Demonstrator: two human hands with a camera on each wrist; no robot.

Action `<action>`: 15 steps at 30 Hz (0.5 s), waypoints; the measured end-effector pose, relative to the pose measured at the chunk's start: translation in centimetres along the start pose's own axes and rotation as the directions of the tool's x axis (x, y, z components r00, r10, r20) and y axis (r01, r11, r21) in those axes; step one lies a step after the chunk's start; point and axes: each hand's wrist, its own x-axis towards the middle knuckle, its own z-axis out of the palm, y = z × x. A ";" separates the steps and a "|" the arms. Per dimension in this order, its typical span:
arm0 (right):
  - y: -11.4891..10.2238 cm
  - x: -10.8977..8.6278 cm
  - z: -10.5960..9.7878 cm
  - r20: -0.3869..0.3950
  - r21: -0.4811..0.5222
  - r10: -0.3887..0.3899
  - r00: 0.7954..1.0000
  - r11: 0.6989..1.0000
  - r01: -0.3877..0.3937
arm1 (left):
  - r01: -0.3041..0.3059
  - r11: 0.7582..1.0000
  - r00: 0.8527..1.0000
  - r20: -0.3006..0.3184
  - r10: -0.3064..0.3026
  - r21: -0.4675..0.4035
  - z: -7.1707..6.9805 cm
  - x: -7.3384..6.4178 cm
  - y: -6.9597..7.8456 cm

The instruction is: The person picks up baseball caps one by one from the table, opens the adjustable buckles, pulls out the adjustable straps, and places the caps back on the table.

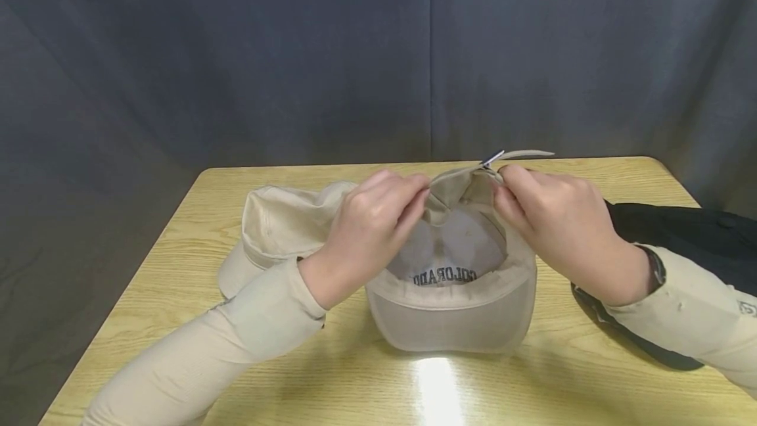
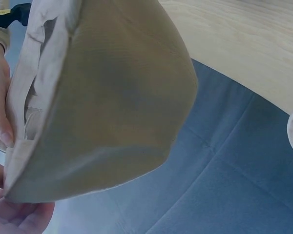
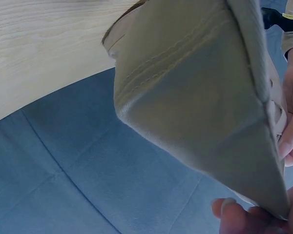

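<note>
A beige baseball cap (image 1: 452,324) is held at the middle of the table, brim toward me and its inside facing me. Dark letters reading COLORADO in reverse (image 1: 445,276) show on the inner front. My left hand (image 1: 375,222) pinches the cap's back edge between thumb and fingers. Opposite it, my right hand (image 1: 558,222) pinches the same edge beside a small metal buckle (image 1: 492,159). A loose strap end (image 1: 529,152) sticks out to the right past the buckle. Both wrist views show the cap's outer fabric (image 2: 122,102) close up, with fingertips at its edge.
Another beige cap (image 1: 284,222) lies to the left, partly behind my left arm. Black caps or black cloth (image 1: 668,232) lie at the right, partly covered by my right arm. The wooden table (image 1: 160,294) ends at a dark curtain (image 1: 319,64).
</note>
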 end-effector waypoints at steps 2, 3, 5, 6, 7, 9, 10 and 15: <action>0.0 0.0 0.0 0.000 0.002 0.001 1.000 1.000 -0.001 | -0.003 1.000 1.000 -0.003 0.003 0.001 0.0 0.0 0.0; 0.0 0.0 0.0 -0.001 0.002 0.002 1.000 1.000 -0.002 | -0.004 1.000 1.000 -0.004 0.004 0.001 0.0 0.0 0.0; 0.0 0.0 0.0 -0.003 0.001 0.004 1.000 1.000 -0.004 | -0.007 1.000 1.000 -0.008 0.007 0.000 0.0 0.0 0.0; 0.0 0.0 0.0 -0.006 0.000 0.006 1.000 1.000 -0.006 | -0.009 1.000 1.000 -0.010 0.009 0.001 0.0 0.0 0.0; 0.0 0.1 0.0 -0.007 -0.002 0.007 1.000 1.000 -0.007 | -0.010 1.000 1.000 -0.012 0.010 0.001 -0.1 0.0 0.0; -0.1 0.1 0.0 -0.008 -0.005 0.010 1.000 1.000 -0.010 | -0.011 1.000 1.000 -0.015 0.011 0.001 -0.1 0.0 0.0; -0.1 0.1 0.0 -0.008 -0.005 0.011 1.000 1.000 -0.011 | -0.011 1.000 1.000 -0.016 0.011 0.000 -0.1 0.0 0.0; 0.0 0.0 0.0 -0.008 -0.010 0.006 1.000 1.000 -0.006 | -0.008 1.000 1.000 -0.015 0.008 0.001 -0.1 -0.1 0.0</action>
